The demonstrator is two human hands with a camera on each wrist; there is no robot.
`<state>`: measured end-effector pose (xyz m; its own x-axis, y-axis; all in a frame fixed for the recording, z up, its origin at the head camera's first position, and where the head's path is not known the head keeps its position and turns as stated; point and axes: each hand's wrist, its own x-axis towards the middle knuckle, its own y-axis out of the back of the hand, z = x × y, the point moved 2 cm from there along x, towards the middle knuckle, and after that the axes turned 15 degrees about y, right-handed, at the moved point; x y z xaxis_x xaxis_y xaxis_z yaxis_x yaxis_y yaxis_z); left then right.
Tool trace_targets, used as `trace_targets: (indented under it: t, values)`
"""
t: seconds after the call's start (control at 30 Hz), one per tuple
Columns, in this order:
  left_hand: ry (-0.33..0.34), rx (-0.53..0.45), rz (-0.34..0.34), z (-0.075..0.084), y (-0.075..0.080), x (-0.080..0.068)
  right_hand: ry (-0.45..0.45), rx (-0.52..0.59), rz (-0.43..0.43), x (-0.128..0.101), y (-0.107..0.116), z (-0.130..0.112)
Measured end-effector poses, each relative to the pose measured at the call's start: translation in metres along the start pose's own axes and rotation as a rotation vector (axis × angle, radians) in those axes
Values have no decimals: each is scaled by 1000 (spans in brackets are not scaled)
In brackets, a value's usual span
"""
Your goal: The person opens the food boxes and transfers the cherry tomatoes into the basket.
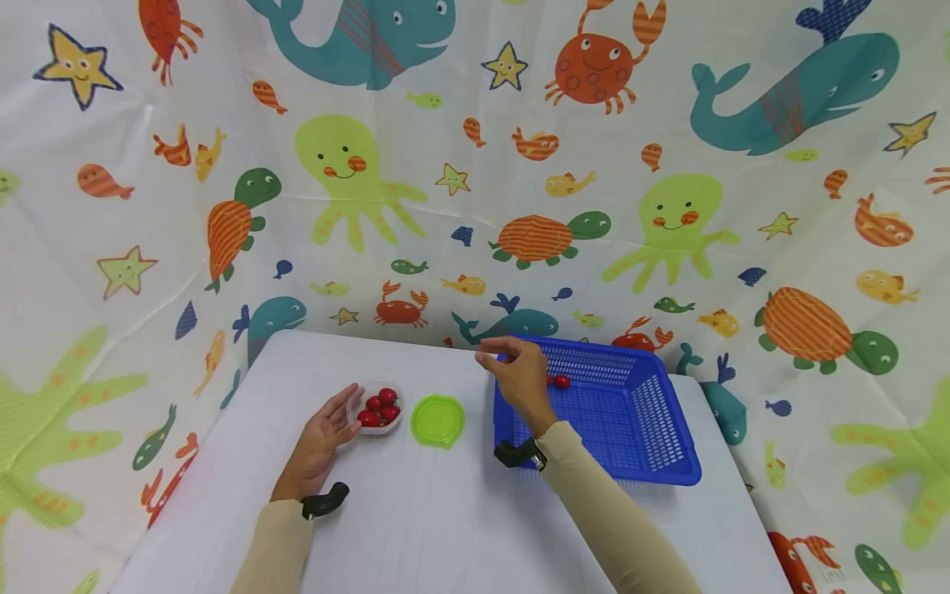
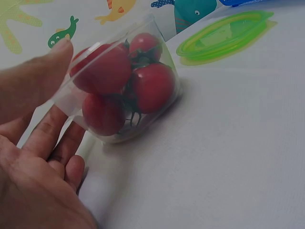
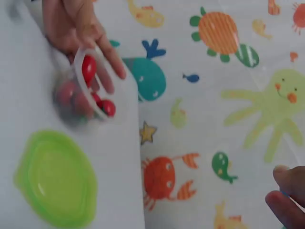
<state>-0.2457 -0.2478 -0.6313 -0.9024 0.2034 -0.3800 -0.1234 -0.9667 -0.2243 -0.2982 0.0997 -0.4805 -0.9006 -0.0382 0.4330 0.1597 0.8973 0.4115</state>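
From my remote station I view two bare hands at a white worktop [image 1: 416, 511]. The left hand [image 1: 319, 445] grips a clear container [image 1: 367, 393] by its side, thumb and fingers about the wall; inside lie several red tomatoes [image 1: 389, 412] with green stems. The container is on the left part of the worktop. Just beside it I see a green lid [image 1: 438, 421], lying between it and the blue basket [image 1: 668, 412]. Above the basket's left side, the right hand [image 1: 525, 381] is unclosed, fingers bent, fingertips apart; beyond it, small red fruits [image 1: 562, 382] lie in the basket.
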Motion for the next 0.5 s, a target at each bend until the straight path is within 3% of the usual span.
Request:
trace_targets:
  t: [0.27,0.5]
  values:
    - [-8,4,-2,1,-3,-1,10,17,-59,-9,-39,-16]
    - [-18,-6,-1,0,-2,-1,-85,-42,-153,-22,-70,-16]
